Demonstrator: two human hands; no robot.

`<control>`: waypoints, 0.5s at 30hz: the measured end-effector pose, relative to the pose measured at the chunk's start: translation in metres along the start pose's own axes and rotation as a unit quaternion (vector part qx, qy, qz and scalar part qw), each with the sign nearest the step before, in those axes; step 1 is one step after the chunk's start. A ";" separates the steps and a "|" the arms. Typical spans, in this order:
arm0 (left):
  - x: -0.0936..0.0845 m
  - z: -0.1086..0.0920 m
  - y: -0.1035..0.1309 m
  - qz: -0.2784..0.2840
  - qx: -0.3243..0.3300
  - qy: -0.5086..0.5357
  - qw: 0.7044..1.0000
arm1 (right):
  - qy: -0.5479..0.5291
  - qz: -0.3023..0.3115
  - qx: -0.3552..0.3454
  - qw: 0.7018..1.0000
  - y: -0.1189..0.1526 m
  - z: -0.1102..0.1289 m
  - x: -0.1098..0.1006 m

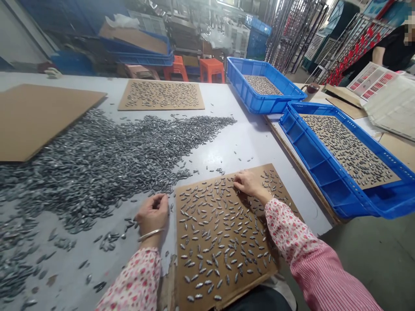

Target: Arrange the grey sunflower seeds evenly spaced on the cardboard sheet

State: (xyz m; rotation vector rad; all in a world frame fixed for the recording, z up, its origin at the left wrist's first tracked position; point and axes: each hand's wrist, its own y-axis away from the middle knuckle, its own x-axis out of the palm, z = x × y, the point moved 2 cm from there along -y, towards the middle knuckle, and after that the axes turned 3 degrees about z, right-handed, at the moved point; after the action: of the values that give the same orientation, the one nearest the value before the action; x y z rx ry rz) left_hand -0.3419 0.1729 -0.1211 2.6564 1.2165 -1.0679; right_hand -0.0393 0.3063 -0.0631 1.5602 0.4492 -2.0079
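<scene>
A brown cardboard sheet [223,224] lies in front of me, with small grey spindle-shaped metal pieces [240,226] spread over it in a single layer. Over its far right part, my right hand [248,182] has its fingertips pinched together close to the surface; what is between them is too small to make out. My left hand [153,212] is beside the sheet's left edge, with its fingers curled in and their contents hidden. A wide heap of the same metal pieces [116,155] lies on the white table [220,151], beyond and left of my left hand.
Another cardboard sheet with pieces [162,95] lies at the back. A bare cardboard sheet [42,116] overlaps the heap at left. Two blue crates [259,103] holding covered sheets stand at right. Orange stools [212,69] are behind the table; a person [389,52] is at far right.
</scene>
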 end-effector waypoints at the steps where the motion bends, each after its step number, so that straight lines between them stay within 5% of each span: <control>1: 0.000 0.000 0.000 0.000 -0.001 0.000 1.000 | -0.004 0.016 -0.009 1.000 0.002 0.001 -0.002; 6: 0.002 0.003 0.000 -0.002 0.004 0.003 1.000 | 0.006 0.050 -0.017 0.999 0.006 -0.001 0.000; 15: 0.004 0.005 -0.001 -0.001 0.017 0.001 1.000 | 0.043 -0.012 0.011 0.999 -0.009 0.006 0.015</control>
State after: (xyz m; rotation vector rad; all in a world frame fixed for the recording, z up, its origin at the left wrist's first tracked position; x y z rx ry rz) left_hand -0.3442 0.1747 -0.1271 2.6818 1.2140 -1.0952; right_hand -0.0521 0.3068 -0.0767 1.6662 0.4824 -1.9764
